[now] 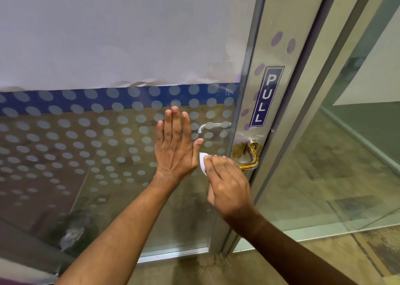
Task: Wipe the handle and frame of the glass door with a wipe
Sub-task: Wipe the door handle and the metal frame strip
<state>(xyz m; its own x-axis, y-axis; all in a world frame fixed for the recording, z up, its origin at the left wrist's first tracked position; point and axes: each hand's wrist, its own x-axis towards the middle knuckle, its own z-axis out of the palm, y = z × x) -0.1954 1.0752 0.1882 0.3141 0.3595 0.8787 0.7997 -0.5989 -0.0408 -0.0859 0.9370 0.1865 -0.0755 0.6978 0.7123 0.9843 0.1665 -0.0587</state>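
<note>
I judge the step in hand to be the handle: my right hand (227,187) is curled over the near, left end of the brass handle (252,157), with the white wipe (203,162) bunched under its fingers. The wipe shows only as a small white fold at the left of the knuckles; how much of it wraps the bar I cannot tell, since the hand covers that end. So the right hand is closed, gripping the wipe against the handle.

My left hand (175,146) is spread flat, fingers straight and together, palm on the dotted glass (97,144) just left of the handle, holding nothing. It looks to be steadying the door.

The handle sits on the metal frame (251,102), below the PULL sign (267,97). Its bend and the brownish plate near the frame look not yet reached.

Next move, as I see it: slide the wipe right along the bar, round the bend to the plate, then up the frame.
</note>
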